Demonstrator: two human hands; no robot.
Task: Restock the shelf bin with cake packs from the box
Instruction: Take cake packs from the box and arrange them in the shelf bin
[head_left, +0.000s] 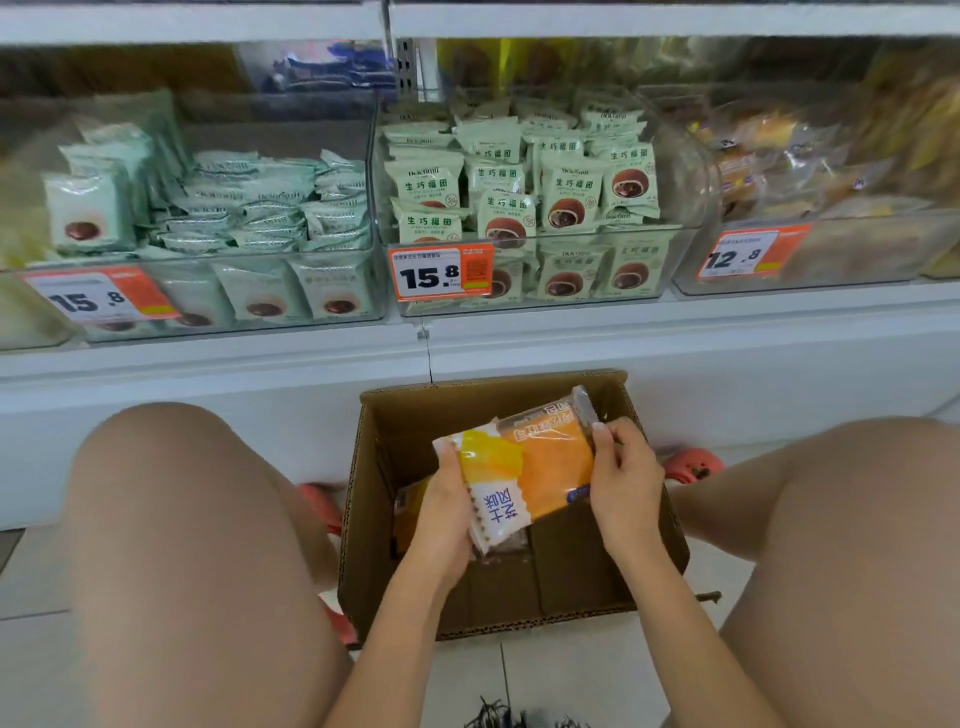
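Cake pack (524, 467) lifted above the box (649, 551) — left hand (447, 514) cradling one end, right hand (623, 483) pinching the other — likely steadied for shelving.

One head-worn camera is looking forward and down from a crouch, close in. The box (511, 519) is sitting lower centre between the knees, hands (447, 506) just below the lens, while shelf bins (524, 291) are filling the upper frame.
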